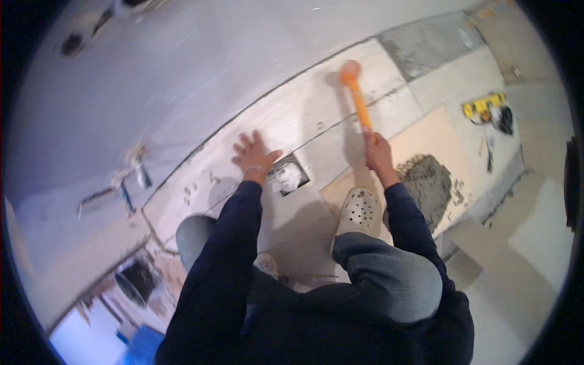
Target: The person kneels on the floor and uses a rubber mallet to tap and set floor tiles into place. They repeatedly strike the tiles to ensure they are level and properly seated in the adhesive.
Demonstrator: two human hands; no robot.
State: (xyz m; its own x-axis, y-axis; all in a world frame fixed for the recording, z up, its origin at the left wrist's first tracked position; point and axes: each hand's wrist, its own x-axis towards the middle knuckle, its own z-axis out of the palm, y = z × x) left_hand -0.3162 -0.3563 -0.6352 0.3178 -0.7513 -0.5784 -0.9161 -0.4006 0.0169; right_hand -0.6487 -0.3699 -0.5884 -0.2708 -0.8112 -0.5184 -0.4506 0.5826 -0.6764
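Note:
My right hand is wrapped round the handle of an orange mallet, whose round head is over a large pale floor tile by the wall and slightly blurred. My left hand lies palm down with fingers spread on the tiles, holding nothing. Close to its wrist is a square cut-out with something white inside. Beside my right forearm, a heap of grey mortar lies on a tan surface.
A yellow level lies at the right near a dark bundle. Bare grey mortar bed shows at the far right. A black bucket stands lower left. Pipe fittings stick out along the left wall. My pale clog stands between my hands.

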